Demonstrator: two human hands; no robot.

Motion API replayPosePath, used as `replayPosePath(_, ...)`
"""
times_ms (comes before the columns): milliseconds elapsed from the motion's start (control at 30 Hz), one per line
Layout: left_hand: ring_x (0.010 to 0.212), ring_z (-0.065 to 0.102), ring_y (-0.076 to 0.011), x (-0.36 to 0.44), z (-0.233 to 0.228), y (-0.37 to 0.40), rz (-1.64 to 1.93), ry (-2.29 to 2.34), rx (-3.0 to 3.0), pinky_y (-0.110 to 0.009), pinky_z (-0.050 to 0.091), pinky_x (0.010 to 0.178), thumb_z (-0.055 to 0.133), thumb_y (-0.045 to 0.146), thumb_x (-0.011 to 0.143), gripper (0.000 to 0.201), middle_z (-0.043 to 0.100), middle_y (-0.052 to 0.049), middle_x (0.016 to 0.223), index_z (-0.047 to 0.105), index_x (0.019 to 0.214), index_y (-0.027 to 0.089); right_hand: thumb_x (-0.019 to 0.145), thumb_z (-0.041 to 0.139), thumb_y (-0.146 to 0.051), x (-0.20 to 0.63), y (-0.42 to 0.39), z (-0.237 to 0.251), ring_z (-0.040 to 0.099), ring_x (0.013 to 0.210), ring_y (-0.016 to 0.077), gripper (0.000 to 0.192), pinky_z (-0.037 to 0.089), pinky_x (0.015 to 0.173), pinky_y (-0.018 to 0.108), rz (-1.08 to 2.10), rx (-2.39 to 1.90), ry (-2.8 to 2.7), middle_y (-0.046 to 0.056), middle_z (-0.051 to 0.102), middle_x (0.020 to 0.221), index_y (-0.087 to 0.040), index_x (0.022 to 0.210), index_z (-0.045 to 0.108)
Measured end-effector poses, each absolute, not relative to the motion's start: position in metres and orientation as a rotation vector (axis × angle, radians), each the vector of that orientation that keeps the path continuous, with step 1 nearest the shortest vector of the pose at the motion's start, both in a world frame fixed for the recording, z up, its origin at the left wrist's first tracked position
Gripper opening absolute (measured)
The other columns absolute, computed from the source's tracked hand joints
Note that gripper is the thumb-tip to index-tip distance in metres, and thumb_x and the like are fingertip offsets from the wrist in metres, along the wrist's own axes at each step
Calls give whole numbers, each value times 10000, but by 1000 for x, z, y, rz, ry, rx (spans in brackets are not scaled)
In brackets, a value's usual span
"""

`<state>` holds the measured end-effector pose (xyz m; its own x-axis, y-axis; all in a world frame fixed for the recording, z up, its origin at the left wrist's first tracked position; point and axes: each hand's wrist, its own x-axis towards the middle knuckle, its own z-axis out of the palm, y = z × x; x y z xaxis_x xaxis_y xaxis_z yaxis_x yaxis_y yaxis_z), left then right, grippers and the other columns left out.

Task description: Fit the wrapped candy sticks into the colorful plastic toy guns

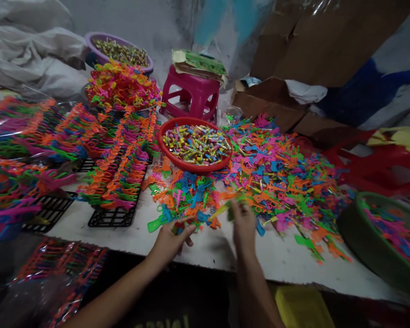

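My right hand [243,222] pinches a green plastic toy gun [233,210], blurred by motion, above the table's front part. From its left end a yellow stick-like part [219,210] sticks out. My left hand [171,239] is curled, palm up, near the table edge, around small red and blue pieces that look like the short tubes in the bowl; the fingers partly hide them. Just beyond both hands lies a loose pile of toy guns [194,191] in orange, blue, green and pink. Behind it stands a red bowl [167,159] of short coloured tubes [201,143].
Black racks [111,217] with packed rows of toys [123,159] stand at left. A bigger heap of toys [276,177] spreads at right, beside a green tub [351,223]. Behind are a pink stool [191,93], a purple basin [90,43] and cardboard boxes [269,102].
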<state>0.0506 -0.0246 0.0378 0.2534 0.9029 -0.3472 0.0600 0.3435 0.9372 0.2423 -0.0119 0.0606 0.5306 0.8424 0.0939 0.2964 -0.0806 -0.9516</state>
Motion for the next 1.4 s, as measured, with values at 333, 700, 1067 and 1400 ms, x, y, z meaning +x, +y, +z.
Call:
replayPosePath(333, 468, 591, -119, 50, 17, -20, 785, 1161, 877, -142, 311, 287, 612, 433, 658, 470, 635, -42, 785, 470, 1015, 162, 795, 363, -163, 299, 36, -1, 484, 1020, 211, 346, 371, 876, 354, -70, -1782, -2042, 114, 574, 1079, -155, 1066, 578)
replayPosePath(700, 391, 473, -77, 40, 7, -14, 886, 1233, 832, -169, 340, 335, 660, 446, 616, 461, 571, 22, 550, 576, 919, 108, 770, 481, -308, 293, 17, 7, 545, 774, 195, 216, 410, 727, 339, 185, -1777, -1479, 86, 632, 815, -149, 831, 614)
replayPosePath(1067, 303, 337, -45, 57, 32, -20, 863, 1112, 939, -174, 229, 331, 629, 426, 667, 463, 535, 36, 440, 588, 1011, 119, 766, 517, -400, 194, -32, 45, 416, 409, 70, 241, 330, 412, 187, 1147, -1337, -896, -60, 502, 516, -192, 713, 407)
replayPosePath(1400, 437, 477, -99, 53, 49, -21, 935, 1147, 982, -202, 349, 428, 665, 364, 638, 384, 547, 30, 493, 637, 935, 121, 825, 428, -404, 173, -45, 35, 369, 447, 77, 235, 321, 444, 199, 989, -1395, -1051, -71, 403, 531, -201, 715, 384)
